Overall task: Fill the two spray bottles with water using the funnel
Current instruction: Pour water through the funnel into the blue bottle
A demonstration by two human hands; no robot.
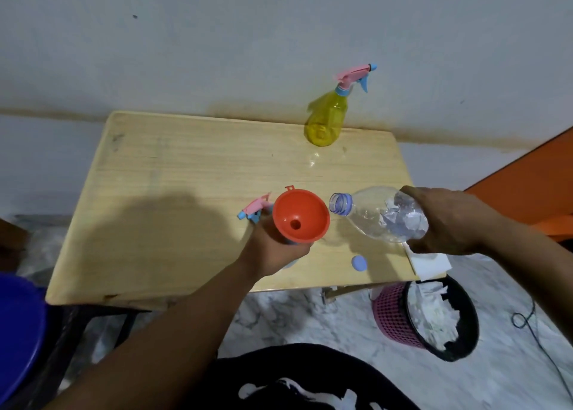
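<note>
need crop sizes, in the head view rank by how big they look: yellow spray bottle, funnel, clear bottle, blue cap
1. clear bottle, though it is nearest the camera
2. yellow spray bottle, farther back, so its true rank against the clear bottle is unsure
3. funnel
4. blue cap, clearly smallest

Left half of desk (161, 167) bare: open passage. Right half crowded: yellow spray bottle (325, 121) at far edge by wall, funnel (300, 215) and tilted water bottle (381, 214) near front (cap (359, 263) beside them).
</note>
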